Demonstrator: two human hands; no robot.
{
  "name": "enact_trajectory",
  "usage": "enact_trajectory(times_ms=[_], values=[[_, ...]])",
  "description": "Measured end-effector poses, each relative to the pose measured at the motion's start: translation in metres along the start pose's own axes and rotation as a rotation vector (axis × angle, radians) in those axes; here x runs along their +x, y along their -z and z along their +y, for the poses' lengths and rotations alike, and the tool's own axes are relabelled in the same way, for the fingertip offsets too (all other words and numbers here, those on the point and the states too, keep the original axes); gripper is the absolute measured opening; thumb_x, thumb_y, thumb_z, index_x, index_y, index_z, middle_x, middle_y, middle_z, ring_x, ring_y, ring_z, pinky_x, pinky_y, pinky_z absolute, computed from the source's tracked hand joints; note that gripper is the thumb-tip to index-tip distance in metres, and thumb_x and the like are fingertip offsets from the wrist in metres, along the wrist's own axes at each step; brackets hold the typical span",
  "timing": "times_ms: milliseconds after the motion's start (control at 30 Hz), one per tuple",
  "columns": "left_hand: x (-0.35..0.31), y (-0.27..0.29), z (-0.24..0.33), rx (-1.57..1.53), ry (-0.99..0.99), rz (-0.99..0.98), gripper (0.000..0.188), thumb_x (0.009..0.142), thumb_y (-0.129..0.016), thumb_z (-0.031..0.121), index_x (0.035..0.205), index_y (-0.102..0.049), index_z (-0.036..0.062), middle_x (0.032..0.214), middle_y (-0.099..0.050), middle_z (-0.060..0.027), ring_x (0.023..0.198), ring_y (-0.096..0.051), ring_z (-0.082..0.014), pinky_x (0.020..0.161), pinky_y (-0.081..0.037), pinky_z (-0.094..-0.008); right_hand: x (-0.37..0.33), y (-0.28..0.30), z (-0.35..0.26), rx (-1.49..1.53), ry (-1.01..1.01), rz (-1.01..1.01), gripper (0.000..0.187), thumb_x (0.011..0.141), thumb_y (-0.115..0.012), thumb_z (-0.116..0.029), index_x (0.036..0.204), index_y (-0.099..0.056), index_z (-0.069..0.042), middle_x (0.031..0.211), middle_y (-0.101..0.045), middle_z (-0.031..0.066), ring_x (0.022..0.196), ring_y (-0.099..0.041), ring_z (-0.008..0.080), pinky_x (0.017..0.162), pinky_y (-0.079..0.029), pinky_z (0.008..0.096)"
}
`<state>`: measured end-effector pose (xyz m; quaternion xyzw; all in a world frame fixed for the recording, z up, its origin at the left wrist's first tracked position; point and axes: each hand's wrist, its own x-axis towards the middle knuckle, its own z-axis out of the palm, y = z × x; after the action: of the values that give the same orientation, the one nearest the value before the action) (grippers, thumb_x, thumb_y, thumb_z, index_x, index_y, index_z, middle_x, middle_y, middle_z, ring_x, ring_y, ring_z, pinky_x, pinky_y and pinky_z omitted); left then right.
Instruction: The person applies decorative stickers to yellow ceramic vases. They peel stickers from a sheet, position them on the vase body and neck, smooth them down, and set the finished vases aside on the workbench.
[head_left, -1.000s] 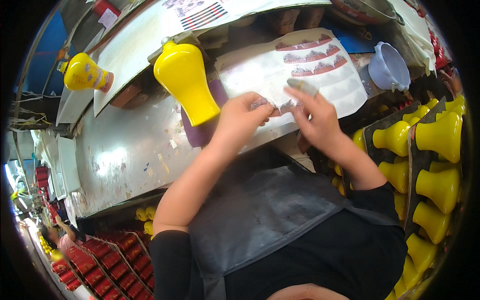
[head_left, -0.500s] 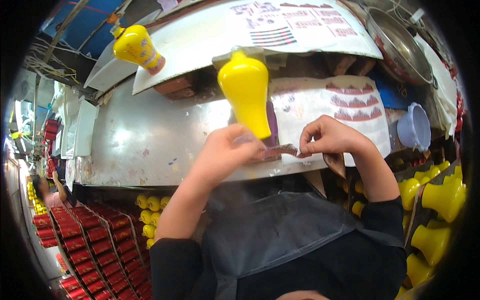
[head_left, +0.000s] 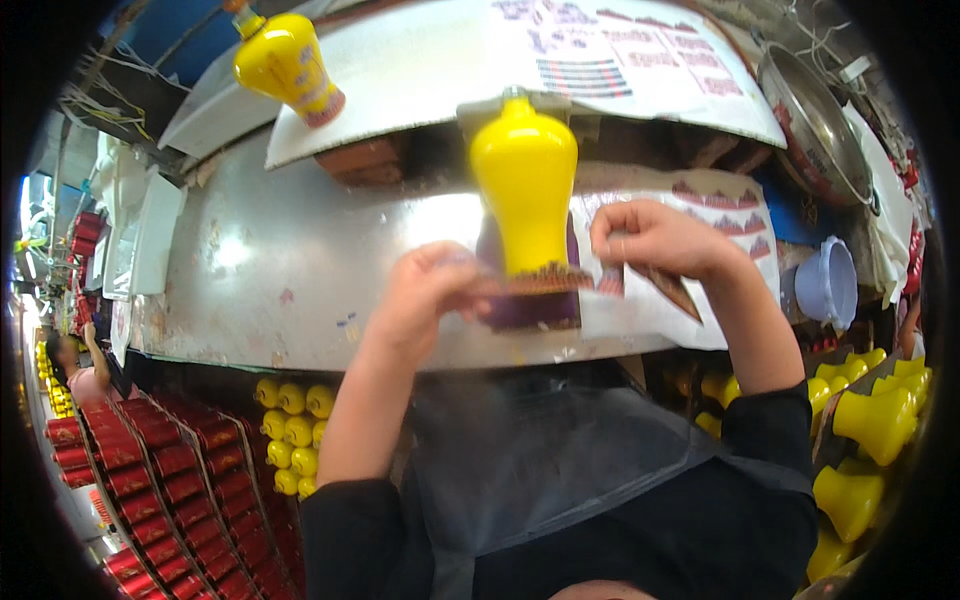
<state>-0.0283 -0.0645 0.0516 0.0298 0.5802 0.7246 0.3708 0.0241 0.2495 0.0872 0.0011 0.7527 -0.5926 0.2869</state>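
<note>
A glossy yellow bottle [head_left: 523, 180] lies with its neck away from me and its wide base toward me. Across its base end runs a thin printed decal strip [head_left: 545, 280] in dark red and brown. My left hand [head_left: 425, 295], slightly blurred, pinches at the strip's left end. Beside the bottle's right side, my right hand [head_left: 665, 240] has its fingers curled just above the strip's right end. A flat brown scraper-like piece [head_left: 675, 293] is tucked in that hand and points down toward the table edge. Under the bottle's base shows a purple support [head_left: 530, 312].
A decorated yellow bottle [head_left: 290, 65] stands on the white raised board [head_left: 400, 60]. Decal sheets [head_left: 730, 215] lie right of the bottle. A lilac bucket [head_left: 828, 280] and a metal basin [head_left: 815, 120] stand at right. Red cylinders [head_left: 150, 480] and yellow bottles [head_left: 295, 430] are stacked below left.
The strip was held stretched between both hands in front of the bottle; now it lies across the bottle's base. My left hand has moved left, and the view has shifted slightly.
</note>
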Motion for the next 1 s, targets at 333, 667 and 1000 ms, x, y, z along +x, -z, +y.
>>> enact_trajectory(times_ms=[333, 667, 1000], values=[[0.018, 0.013, -0.028, -0.134, 0.079, -0.022, 0.01, 0.097, -0.064, 0.015, 0.1, -0.062, 0.0057, 0.088, -0.076, -0.0146, 0.066, -0.071, -0.0183, 0.055, -0.055, -0.0255, 0.006, 0.011, 0.026, -0.108, 0.031, 0.111, 0.03, 0.093, -0.077, -0.035, 0.102, -0.076, -0.007, 0.082, -0.065, -0.0027, 0.065, -0.056, 0.0067, 0.063, -0.047, 0.0201], [0.023, 0.003, -0.036, 0.077, 0.007, 0.097, 0.031, 0.088, -0.08, 0.011, 0.113, -0.064, 0.0034, 0.087, -0.073, -0.0056, 0.071, -0.068, -0.0124, 0.064, -0.053, -0.0233, 0.014, 0.008, 0.039, -0.096, 0.012, 0.08, 0.019, 0.09, -0.077, -0.015, 0.098, -0.075, 0.001, 0.088, -0.073, 0.0066, 0.078, -0.068, 0.0114, 0.073, -0.055, 0.0276], [0.023, -0.006, -0.036, 0.554, -0.305, 0.247, 0.066, 0.097, -0.059, 0.019, 0.16, -0.04, 0.0079, 0.148, -0.052, -0.0176, 0.132, -0.048, -0.0233, 0.112, -0.039, -0.0371, 0.014, -0.023, 0.026, -0.38, 0.335, 0.702, 0.021, 0.097, -0.069, -0.015, 0.111, -0.074, 0.001, 0.105, -0.071, 0.0094, 0.071, -0.06, 0.0092, 0.065, -0.05, 0.0243]])
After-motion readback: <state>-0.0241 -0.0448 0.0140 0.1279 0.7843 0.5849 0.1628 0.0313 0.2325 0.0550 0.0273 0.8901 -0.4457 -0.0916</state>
